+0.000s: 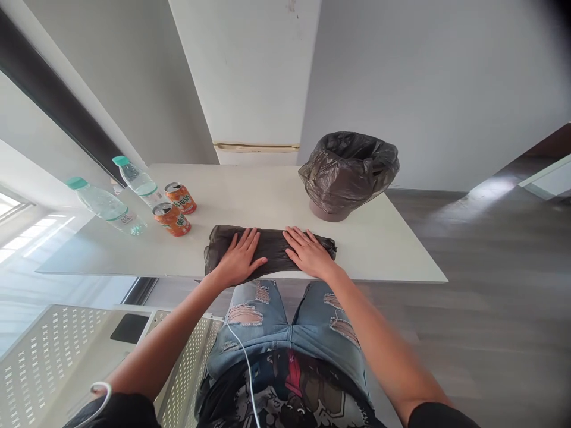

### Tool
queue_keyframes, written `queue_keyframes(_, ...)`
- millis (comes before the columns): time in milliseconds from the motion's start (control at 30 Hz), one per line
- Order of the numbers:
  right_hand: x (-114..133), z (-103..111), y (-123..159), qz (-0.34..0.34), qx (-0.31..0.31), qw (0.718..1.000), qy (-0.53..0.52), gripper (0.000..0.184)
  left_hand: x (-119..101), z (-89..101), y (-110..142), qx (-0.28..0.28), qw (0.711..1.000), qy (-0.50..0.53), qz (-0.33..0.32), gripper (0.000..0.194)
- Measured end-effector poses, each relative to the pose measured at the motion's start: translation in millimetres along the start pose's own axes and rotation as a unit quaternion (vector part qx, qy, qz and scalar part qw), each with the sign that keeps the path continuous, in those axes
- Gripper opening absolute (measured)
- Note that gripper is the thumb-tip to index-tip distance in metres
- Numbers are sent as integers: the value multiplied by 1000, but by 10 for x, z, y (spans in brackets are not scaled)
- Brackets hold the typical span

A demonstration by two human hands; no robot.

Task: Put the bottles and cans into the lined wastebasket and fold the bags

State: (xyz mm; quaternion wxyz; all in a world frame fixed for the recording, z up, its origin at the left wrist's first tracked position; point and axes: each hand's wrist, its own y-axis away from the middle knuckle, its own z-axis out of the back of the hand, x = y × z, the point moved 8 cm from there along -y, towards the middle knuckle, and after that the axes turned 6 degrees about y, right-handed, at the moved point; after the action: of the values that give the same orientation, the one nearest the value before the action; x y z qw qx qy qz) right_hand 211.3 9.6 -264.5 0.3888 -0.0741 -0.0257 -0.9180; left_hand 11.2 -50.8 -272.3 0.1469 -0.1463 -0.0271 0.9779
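A dark folded plastic bag [272, 242] lies flat along the near edge of the white table [392, 249]. My left hand [239, 258] rests on its left half, fingers stretched out and flat. My right hand [307, 252] presses on its right half, fingers also spread and flat. Neither hand grips anything. Behind the bag to the right stands a small bin [350, 175] lined with a dark plastic bag.
Two clear water bottles with green caps [107, 206] [137, 179] and two orange drink cans [172, 219] [181, 198] sit at the table's left. A white perforated rack [53, 351] stands at lower left. Grey wooden floor [499, 297] extends to the right.
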Motion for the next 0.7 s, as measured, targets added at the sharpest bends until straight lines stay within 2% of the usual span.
queue_keyframes(200,-19,-56,2,5,-7,1000,-13,67,758,219,332,-29,994,-32,99,79)
queue_keyframes(267,-27,-63,11,5,-10,1000,-22,66,919,292,396,-26,992,-37,120,78)
queue_keyframes(333,-38,-60,19,2,-9,1000,-29,66,976,388,431,-32,987,-60,148,80)
queue_keyframes(400,-54,-44,22,-2,-8,1000,-30,66,852,506,440,-62,981,-98,158,82)
queue_keyframes(500,-55,-21,13,-7,-11,1000,-26,66,302,554,423,-104,982,-121,105,82)
queue_keyframes(600,-1,-41,5,-59,-24,998,-10,64,-351,346,411,-74,993,-92,29,82)
queue_keyframes(700,162,-82,85,-173,-51,984,9,63,-717,158,414,-63,995,-78,19,87)
